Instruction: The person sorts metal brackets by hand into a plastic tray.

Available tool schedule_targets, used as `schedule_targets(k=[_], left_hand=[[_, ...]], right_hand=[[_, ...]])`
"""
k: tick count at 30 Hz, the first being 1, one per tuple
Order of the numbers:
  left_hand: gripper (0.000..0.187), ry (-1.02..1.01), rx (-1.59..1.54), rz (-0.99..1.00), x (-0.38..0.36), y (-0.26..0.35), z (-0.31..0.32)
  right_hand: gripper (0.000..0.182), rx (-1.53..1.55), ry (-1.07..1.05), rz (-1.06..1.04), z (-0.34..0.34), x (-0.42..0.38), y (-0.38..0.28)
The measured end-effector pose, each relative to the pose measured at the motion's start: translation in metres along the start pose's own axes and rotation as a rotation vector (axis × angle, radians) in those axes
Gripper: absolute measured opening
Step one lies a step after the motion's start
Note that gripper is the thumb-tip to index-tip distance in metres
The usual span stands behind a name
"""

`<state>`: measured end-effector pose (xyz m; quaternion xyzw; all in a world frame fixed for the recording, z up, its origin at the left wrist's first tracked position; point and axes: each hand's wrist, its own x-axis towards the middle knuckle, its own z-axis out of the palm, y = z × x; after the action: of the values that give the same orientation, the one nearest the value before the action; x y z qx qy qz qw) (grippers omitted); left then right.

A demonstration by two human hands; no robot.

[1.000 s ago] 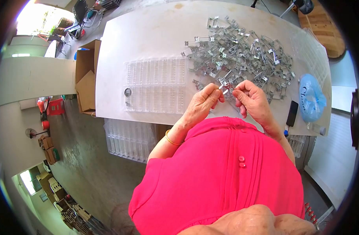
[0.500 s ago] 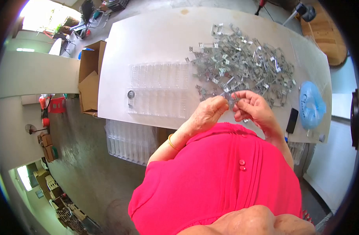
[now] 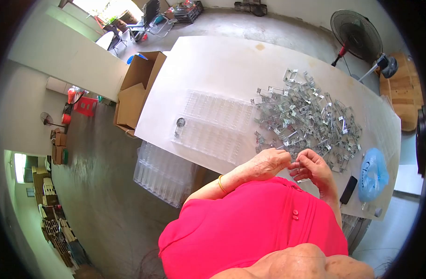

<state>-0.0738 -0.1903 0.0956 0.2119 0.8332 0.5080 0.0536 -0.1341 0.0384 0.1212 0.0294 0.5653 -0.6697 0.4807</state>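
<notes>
Over the front edge of the white table, my left hand (image 3: 271, 162) is closed in a pinch, and its fingertips cover whatever is between them. Close beside it, my right hand (image 3: 315, 169) has thumb and forefinger pressed together. A thin grey bit of a small metal bracket (image 3: 300, 164) shows at the right fingers, mostly hidden. Just beyond both hands spreads a heap of silvery metal brackets (image 3: 310, 116). To the left lies a clear plastic tray (image 3: 213, 123) with ribbed slots, and a small round dark-rimmed part (image 3: 180, 122) rests at its left end.
On the table's (image 3: 222, 60) right side are a blue plastic bag (image 3: 374, 174) and a black phone (image 3: 348, 189). More clear trays (image 3: 164, 174) are stacked below the front edge. An open cardboard box (image 3: 134, 100) stands at the left, a fan (image 3: 356, 35) behind.
The camera view has tilted up, so the table and hands sit lower and further right, and the fan has come into view. My hands remain close together, with less of the metal part showing.
</notes>
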Motion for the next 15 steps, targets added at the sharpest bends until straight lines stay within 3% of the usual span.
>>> schedule_targets(k=[4,9,11,12,13,15], left_hand=[[0.016,-0.027,0.032,0.045,-0.003,0.001,0.004],[0.015,-0.107,0.03,0.087,-0.005,0.001,0.008],[0.014,-0.125,-0.402,-0.155,-0.007,0.002,0.005],[0.015,-0.035,-0.445,-0.11,-0.005,0.001,0.002],[0.019,0.032,-0.554,-0.287,-0.007,0.002,0.001],[0.027,0.17,-0.84,-0.365,-0.002,-0.002,0.0]], right_hand=[[0.013,-0.208,0.078,-0.187,-0.02,0.014,0.021],[0.014,-0.062,0.147,-0.191,-0.027,0.019,0.022],[0.016,0.024,0.291,-0.257,-0.034,0.018,0.019],[0.015,0.006,0.271,-0.28,-0.039,0.017,0.015],[0.013,0.054,0.35,-0.361,-0.035,0.016,0.016],[0.011,0.096,0.469,-0.436,-0.009,0.008,0.004]])
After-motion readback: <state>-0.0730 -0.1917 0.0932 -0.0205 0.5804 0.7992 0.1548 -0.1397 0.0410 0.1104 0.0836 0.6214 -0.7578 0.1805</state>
